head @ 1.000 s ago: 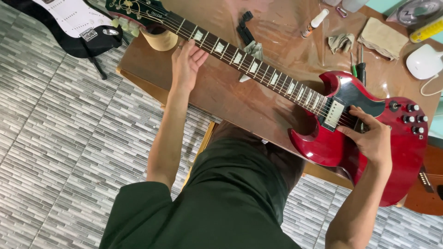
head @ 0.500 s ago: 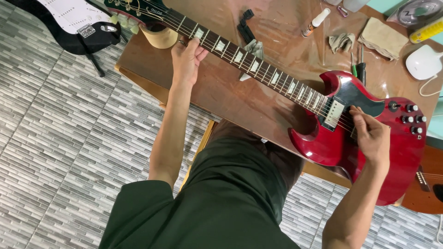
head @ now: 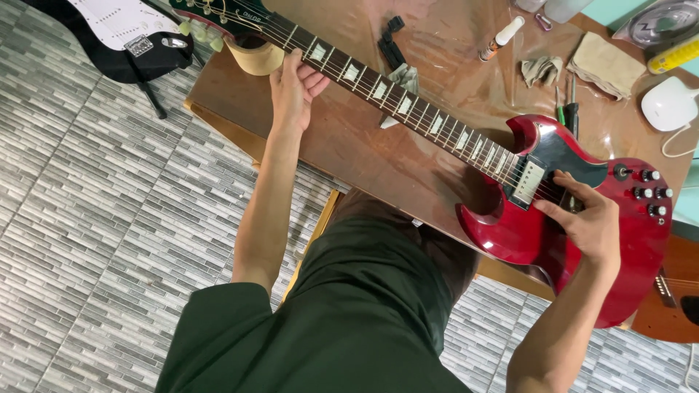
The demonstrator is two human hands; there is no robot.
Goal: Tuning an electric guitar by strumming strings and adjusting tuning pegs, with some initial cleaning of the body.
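Observation:
A red electric guitar (head: 510, 225) lies flat across a brown table (head: 364, 149), its neck running up to the left. My left hand (head: 293, 89) wraps the neck near the headstock, fingers curled over the fretboard. My right hand (head: 585, 218) rests on the body by the pickups, fingers on the strings. The headstock rests on a tan roll of tape (head: 255, 57).
On the table lie a black clip tool (head: 392, 45), a small white bottle (head: 501, 38), cloths (head: 608, 64), screwdrivers (head: 568, 109) and a white mouse-like device (head: 668, 105). A black and white guitar (head: 120, 36) stands on the tiled floor at left. Another wooden guitar (head: 673, 291) lies at right.
My right hand has shifted slightly on the strings near the pickups. My left hand keeps its hold on the neck.

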